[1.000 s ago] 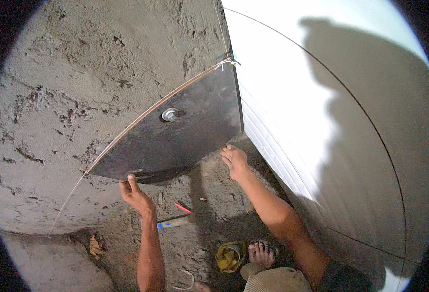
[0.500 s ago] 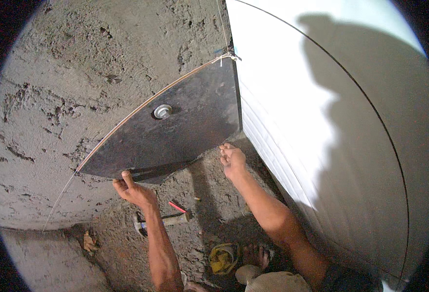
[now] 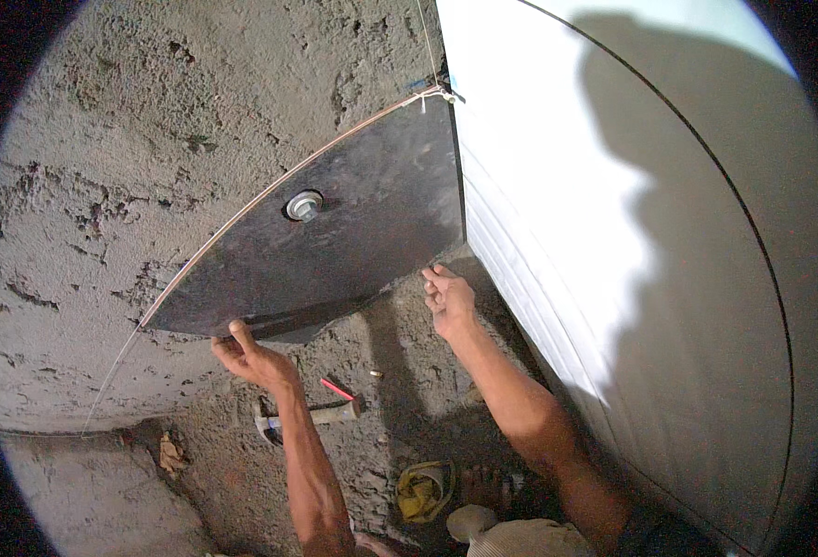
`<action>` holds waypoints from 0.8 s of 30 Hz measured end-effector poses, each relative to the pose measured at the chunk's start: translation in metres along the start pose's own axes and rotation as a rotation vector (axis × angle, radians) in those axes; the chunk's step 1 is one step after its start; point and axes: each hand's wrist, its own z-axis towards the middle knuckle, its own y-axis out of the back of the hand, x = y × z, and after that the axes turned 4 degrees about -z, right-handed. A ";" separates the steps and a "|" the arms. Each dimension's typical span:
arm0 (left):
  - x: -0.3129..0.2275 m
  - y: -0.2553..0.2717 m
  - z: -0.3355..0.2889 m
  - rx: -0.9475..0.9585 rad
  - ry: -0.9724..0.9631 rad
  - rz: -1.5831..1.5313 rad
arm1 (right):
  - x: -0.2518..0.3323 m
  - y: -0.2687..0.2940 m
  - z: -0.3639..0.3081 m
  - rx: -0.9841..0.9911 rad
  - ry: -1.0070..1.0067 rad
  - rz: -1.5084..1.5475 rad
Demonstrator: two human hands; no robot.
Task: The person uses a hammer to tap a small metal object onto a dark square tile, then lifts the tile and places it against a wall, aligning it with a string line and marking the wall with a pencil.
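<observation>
Dark panel [image 3: 353, 232] is set along the rough grey wall [image 3: 103, 111], its short edge butted near the white wall [image 3: 530, 139]. Near edge, toward its left corner, looks pinched by the left hand [image 3: 256, 365]: thumb over the face, fingers curled at the rim. Right hand [image 3: 451, 302] is half-curled at the near edge toward the right corner; contact or anything held can't be told.

Advice: pressure best applied evenly at both ends, thin edge not levered, round metal fitting [image 3: 305, 206] not to be bound by the panel. String [image 3: 279, 183] along the long edge should be left unpushed.

Floor: hammer [image 3: 330, 413] partly hidden by the left forearm, red stick [image 3: 337, 388] just beside it, yellow bundle [image 3: 425, 492] by the foot [image 3: 485, 487]. Footing looks tight; hammer probably the main snag.
</observation>
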 end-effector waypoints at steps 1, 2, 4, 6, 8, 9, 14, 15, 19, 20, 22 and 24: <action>-0.001 0.001 -0.001 0.002 0.008 0.013 | 0.001 -0.001 -0.002 0.001 0.003 -0.006; -0.001 0.002 0.000 0.029 0.003 0.026 | 0.002 -0.001 -0.002 0.005 0.008 -0.011; -0.002 0.007 0.001 0.081 -0.004 0.053 | 0.005 -0.001 -0.003 0.002 0.016 -0.034; 0.002 0.013 0.005 0.074 0.045 0.067 | 0.006 -0.004 -0.007 -0.010 0.019 -0.070; 0.000 0.015 0.006 0.064 0.084 0.084 | 0.006 -0.005 -0.009 -0.038 0.002 -0.085; -0.005 0.014 0.004 0.059 0.098 0.095 | 0.007 -0.007 -0.010 -0.051 -0.004 -0.092; -0.010 0.011 0.003 0.076 0.090 0.145 | 0.003 -0.004 -0.006 -0.067 0.012 -0.106; -0.012 0.013 0.004 0.116 0.082 0.138 | 0.002 -0.004 -0.006 -0.063 0.018 -0.107; -0.020 0.009 0.004 0.128 0.045 0.176 | 0.002 -0.002 -0.007 -0.037 0.043 -0.151; -0.021 0.010 0.004 0.144 0.053 0.169 | 0.003 -0.001 -0.005 -0.020 0.050 -0.160; -0.020 0.011 0.006 0.177 0.071 0.154 | 0.003 0.002 -0.003 -0.023 0.075 -0.171; -0.020 0.006 0.002 0.076 0.036 0.178 | 0.001 -0.003 -0.007 -0.047 0.105 -0.173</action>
